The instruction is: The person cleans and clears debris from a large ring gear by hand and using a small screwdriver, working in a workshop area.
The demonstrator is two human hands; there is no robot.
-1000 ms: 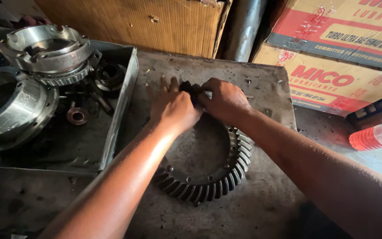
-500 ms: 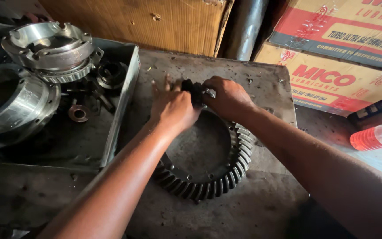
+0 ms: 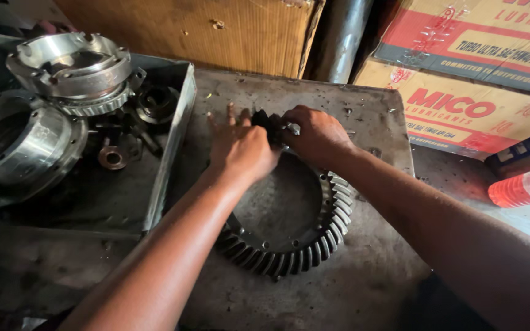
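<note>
On a grimy grey metal table [image 3: 363, 116] lies a large dark steel ring gear [image 3: 314, 242] with slanted, oily teeth. Both hands meet at its far edge: the left hand [image 3: 240, 147] rests flat with fingers spread, and the right hand [image 3: 314, 132] is closed around a small dark toothed part [image 3: 272, 122] with a shiny bolt head showing. Left of them, a shallow metal tray [image 3: 173, 153] holds polished aluminium housings [image 3: 72, 70]. Cardboard boxes [image 3: 461, 92] stand behind.

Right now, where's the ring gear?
In the head view, the ring gear lies flat mid-bench, right of the tray, its far edge under both hands.
</note>
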